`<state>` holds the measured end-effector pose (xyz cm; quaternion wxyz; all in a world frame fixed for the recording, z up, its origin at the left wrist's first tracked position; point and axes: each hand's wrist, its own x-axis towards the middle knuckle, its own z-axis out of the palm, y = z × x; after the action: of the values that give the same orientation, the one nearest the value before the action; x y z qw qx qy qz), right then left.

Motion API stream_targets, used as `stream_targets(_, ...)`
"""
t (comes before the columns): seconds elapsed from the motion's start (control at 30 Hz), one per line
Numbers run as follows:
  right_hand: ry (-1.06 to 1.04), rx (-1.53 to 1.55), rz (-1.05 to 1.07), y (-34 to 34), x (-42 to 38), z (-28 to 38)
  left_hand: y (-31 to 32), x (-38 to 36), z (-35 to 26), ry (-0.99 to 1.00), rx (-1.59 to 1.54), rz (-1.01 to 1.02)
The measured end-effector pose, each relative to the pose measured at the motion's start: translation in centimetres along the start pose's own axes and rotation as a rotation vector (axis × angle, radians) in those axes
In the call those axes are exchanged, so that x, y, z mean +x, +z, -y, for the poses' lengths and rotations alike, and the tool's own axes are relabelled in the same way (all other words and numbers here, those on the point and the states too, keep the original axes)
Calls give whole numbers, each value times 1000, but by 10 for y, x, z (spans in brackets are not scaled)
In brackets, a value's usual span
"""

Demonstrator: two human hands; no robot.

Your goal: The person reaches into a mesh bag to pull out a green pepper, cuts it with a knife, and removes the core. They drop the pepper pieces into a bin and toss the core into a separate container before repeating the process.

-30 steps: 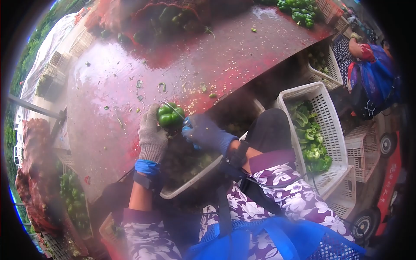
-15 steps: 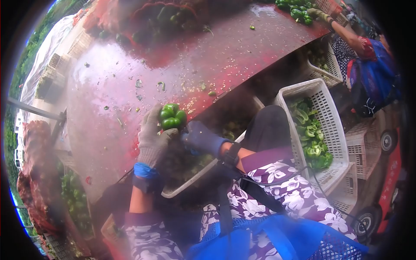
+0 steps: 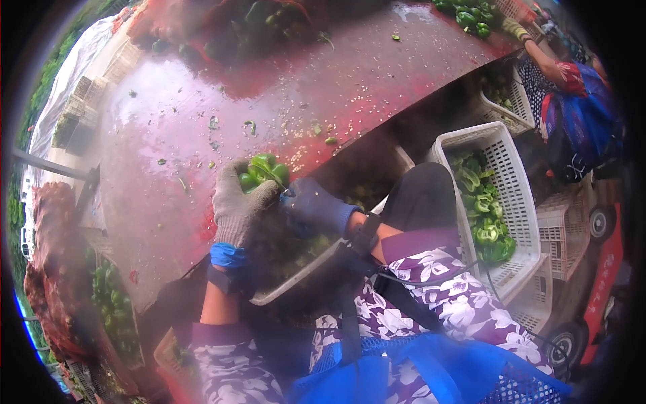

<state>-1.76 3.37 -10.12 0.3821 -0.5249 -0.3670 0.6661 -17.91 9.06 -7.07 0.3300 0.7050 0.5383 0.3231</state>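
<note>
A whole green pepper (image 3: 264,172) is held over the near edge of the reddish table (image 3: 202,128). My left hand (image 3: 243,205), in a pale knitted glove, wraps round the pepper from the left and below. Close on its right is my right hand (image 3: 311,206), in a dark blue glove, closed on a thin tool (image 3: 272,176), perhaps a small knife, whose tip lies against the pepper. The tool's handle is hidden in the glove. Beneath my hands, a crate (image 3: 296,277) holds blurred green pieces.
A white crate (image 3: 523,202) of cut peppers (image 3: 490,222) stands right of my knee. A red net sack of peppers (image 3: 269,27) lies at the table's far side. Another person (image 3: 582,101) works at the upper right, a gloved hand near peppers. A red vehicle (image 3: 605,283) is at the far right.
The pepper has tilted in my left hand, whose fingers have shifted round it. My right hand has turned slightly, and the thin tool now shows against the pepper.
</note>
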Motion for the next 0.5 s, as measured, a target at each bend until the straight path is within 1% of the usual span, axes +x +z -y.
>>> stream_targets(0.07,-18,-1,18,-4,5,-1,-6,-1,0,-17,-45,42)
stream_targets(0.17,-5,28,-30,-13,17,-3,-16,-2,38,51,158,-92)
stream_targets(0.27,27,74,-75,-15,25,4,-31,-17,52,-106,87,-38)
stream_targets(0.33,25,59,-90,-10,22,5,-31,-15,57,-93,139,-59)
stream_targets(0.37,2,157,-64,-9,24,2,-28,-14,60,-86,154,-69)
stream_targets(0.43,-47,356,-16,-8,27,-3,-28,-15,61,-156,16,-60)
stream_targets(0.5,-72,442,-30,-8,24,2,-33,-14,58,-206,-63,-74)
